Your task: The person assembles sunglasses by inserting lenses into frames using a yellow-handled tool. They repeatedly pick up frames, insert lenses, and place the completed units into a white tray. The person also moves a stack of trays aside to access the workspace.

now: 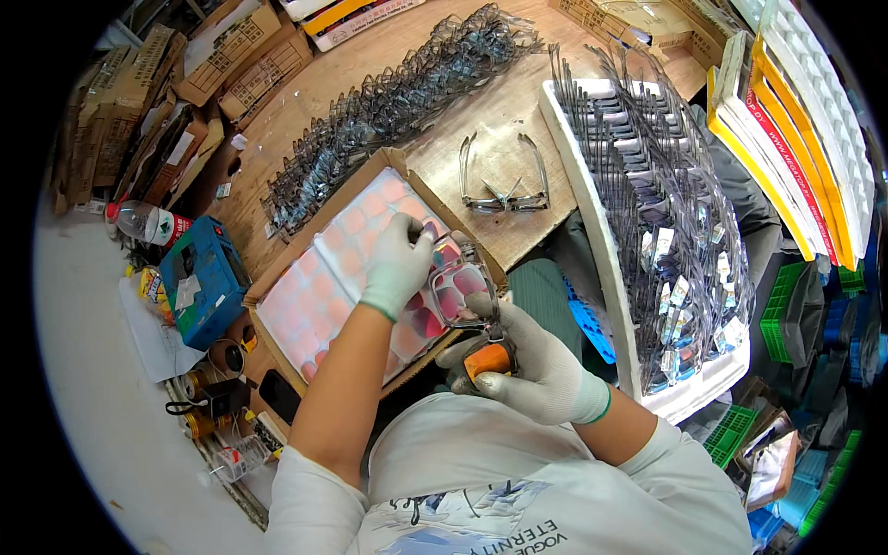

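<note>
We've got the left hand (400, 264) over the box (396, 159) on the bench (314, 102), fingers bent in toward the pink lenses (425, 322) by the box's right edge; whether they're clamped on one, we can't tell. Over to the right hand (546, 370), and here we see fingers closed on a clear grey frame (464, 324), held up above the box's near right corner, with an orange piece (490, 359) just beside those fingers. Beyond the box's right edge, we spot loose glasses (504, 199), temples spread, near the bench's right edge. A long heap (388, 102) of more glasses runs from behind the box toward the bench's far edge. Off the right edge, there's our white tray (592, 217), packed with glasses, and by the left edge, a blue case (205, 282).
</note>
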Action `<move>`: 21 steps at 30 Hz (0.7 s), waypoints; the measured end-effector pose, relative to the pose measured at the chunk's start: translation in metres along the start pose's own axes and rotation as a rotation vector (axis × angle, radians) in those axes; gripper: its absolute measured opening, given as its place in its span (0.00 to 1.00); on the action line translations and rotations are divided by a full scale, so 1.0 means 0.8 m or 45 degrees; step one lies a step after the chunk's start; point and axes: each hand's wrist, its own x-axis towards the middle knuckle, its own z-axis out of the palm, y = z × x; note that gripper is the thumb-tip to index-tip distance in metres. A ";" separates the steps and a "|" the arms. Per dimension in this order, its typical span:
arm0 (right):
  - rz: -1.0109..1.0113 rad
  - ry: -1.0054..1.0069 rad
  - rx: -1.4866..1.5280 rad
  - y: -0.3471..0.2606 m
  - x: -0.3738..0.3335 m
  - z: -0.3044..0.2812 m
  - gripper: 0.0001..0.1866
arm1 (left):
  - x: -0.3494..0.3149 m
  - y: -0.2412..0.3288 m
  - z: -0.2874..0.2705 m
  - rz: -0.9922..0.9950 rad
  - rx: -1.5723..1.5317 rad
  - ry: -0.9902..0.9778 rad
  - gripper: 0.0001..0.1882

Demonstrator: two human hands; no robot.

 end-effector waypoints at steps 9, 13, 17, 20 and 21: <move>-0.095 -0.095 -0.297 0.031 0.005 0.018 0.26 | -0.201 0.073 -0.142 -0.223 -1.304 -0.233 0.09; -0.075 -0.151 -0.369 0.033 0.018 0.048 0.20 | -0.227 0.091 -0.139 -0.118 -1.103 -0.097 0.09; 0.063 -0.134 -0.373 0.032 0.017 0.053 0.15 | -0.255 0.081 -0.129 -0.017 -1.081 0.046 0.12; 0.101 -0.279 -0.282 0.030 0.019 0.049 0.15 | -0.259 0.063 -0.124 -0.069 -1.349 -0.033 0.16; 0.161 -0.288 -0.254 0.028 0.019 0.049 0.16 | -0.258 0.058 -0.130 -0.142 -1.464 -0.192 0.17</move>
